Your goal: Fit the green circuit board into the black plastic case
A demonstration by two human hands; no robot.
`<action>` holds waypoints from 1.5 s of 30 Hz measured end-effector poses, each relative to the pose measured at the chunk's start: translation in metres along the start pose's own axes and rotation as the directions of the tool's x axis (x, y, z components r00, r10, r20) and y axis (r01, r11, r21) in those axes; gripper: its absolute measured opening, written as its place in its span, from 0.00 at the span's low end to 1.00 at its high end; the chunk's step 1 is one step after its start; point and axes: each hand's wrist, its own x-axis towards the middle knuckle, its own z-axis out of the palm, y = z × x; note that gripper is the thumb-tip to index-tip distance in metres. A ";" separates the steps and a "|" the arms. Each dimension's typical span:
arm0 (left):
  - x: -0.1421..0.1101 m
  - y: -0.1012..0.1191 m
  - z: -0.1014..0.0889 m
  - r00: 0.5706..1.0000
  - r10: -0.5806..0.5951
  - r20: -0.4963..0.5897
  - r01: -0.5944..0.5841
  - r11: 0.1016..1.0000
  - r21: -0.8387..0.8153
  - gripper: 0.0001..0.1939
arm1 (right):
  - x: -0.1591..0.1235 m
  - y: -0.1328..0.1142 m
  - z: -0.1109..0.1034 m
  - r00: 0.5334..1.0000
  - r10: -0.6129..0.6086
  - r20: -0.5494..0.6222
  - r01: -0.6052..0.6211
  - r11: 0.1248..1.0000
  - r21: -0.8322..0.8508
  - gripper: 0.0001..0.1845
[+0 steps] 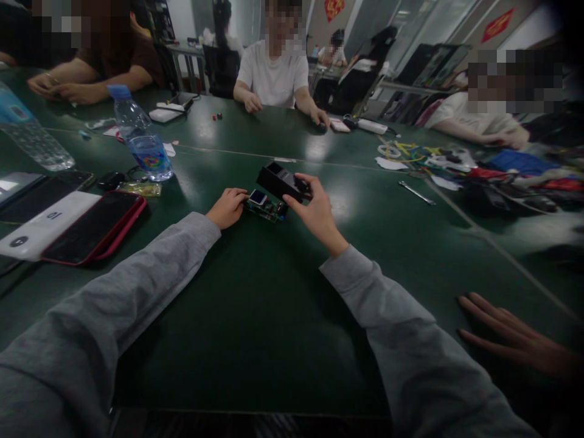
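My right hand [316,210] grips a black open-topped plastic case [279,180] by its right end, thumb in front and fingers behind. The case is tilted, and some pale lettering shows on its side. Just below and in front of it is a green circuit board [269,210] with a small square screen [258,197] on its left part. My left hand [227,207] has its fingers closed at the board's left edge; the fingertips are partly hidden. Whether the case touches the board I cannot tell.
Left on the green table [246,316] are phones [93,228], a white power bank [50,222] and water bottles [143,143]. A wrench [417,193] and tangled cables [456,161] lie right. Another person's hand [511,334] rests at lower right; several people sit around.
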 end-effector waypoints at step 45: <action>0.000 0.002 -0.002 1.000 0.008 0.010 -0.009 1.000 0.025 0.25 | -0.023 0.017 0.016 0.953 -0.100 0.286 0.116 0.992 -0.040 0.28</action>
